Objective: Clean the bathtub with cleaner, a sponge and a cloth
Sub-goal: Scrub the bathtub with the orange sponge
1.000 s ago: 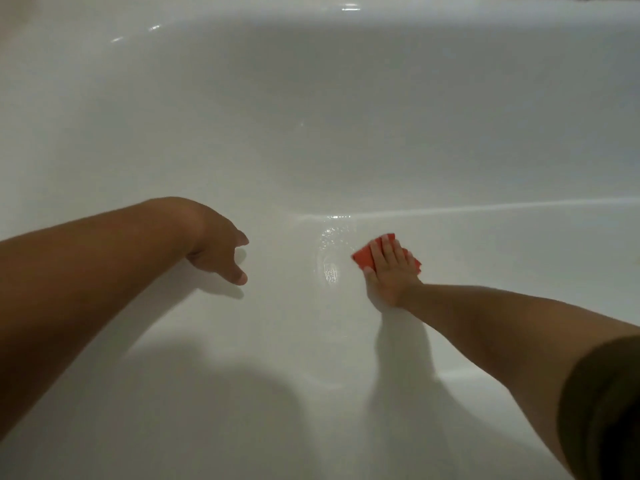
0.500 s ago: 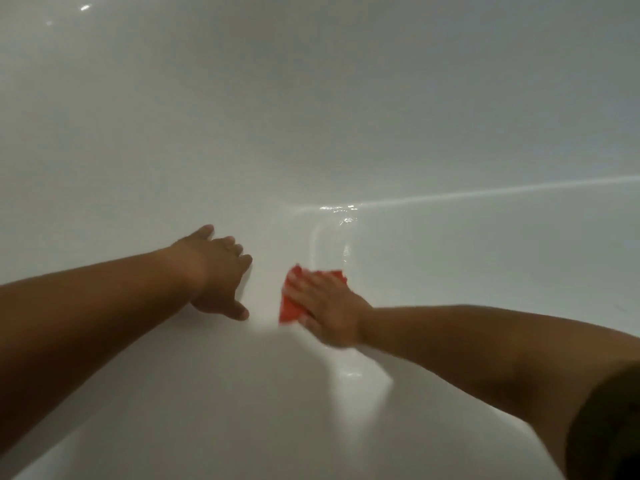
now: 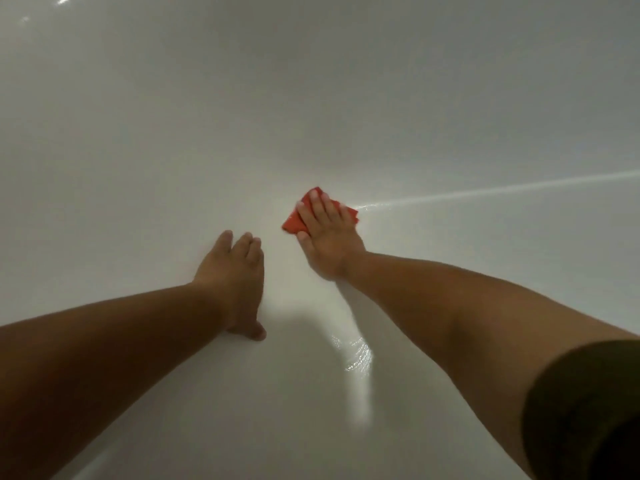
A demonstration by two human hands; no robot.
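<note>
The white bathtub (image 3: 346,116) fills the whole view, its inner wall rising ahead and its floor below. A folded red cloth (image 3: 294,221) lies flat against the tub where wall meets floor. My right hand (image 3: 327,237) presses on it with straight fingers spread over its top. To its left, my left hand (image 3: 232,278) rests flat on the tub surface, fingers straight, holding nothing. No cleaner bottle or sponge is in view.
A bright wet streak (image 3: 502,192) runs to the right from the cloth along the tub's crease. A shiny wet patch (image 3: 356,362) lies on the floor between my forearms. A dark sleeve (image 3: 588,410) covers my right upper arm.
My right hand slid the red cloth left, then up and right to the crease. My left hand has flattened onto the tub. The camera has tipped closer to the wall.
</note>
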